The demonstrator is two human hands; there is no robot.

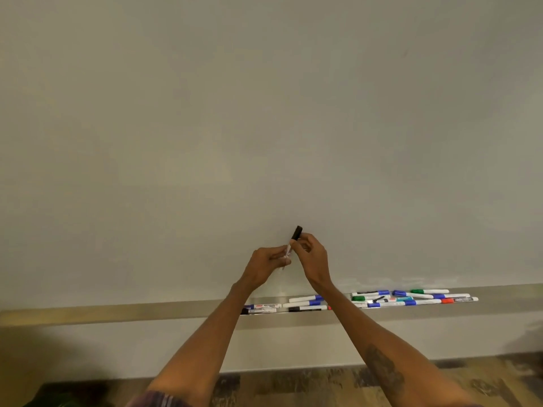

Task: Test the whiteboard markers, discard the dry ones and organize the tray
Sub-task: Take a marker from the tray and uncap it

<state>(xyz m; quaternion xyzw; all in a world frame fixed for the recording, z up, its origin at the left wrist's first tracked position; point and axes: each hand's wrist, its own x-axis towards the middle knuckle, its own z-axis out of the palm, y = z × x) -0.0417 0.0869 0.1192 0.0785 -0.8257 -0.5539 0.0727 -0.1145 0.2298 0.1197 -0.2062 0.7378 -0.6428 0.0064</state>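
Left hand (269, 261): fingers curled round the lower white barrel of the slim white plastic whiteboard marker with a black cap (296, 234), holding it tilted with the cap end up.
Right hand (313, 254): thumb and fingertips pinch the marker at the foot of its black cap (298, 230), which pokes out above the fingers.
Marker's place: in the air between both hands, well above the long brushed-metal tray (176, 314) and over its left part, close in front of the board.
Handling: likely very light and stiff, with a smooth shell that can slip in the fingers. The cap probably sits on a snug friction fit.
Where to hold: barrel in one hand, cap in the other, then a straight pull along the axis. The felt tip is best left untouched.
Step in hand: apparently uncapping for a test stroke. Whether the cap has come loose I cannot tell.
Loose markers (382, 299): blue-, green-, red- and black-capped ones lie in the tray, mostly in its right part, some crossing each other.
Whiteboard (264, 113): a plain pale surface rising straight above the tray, with no fresh stroke visible near the hands.
Floor (293, 383): wood-patterned planks below the tray.
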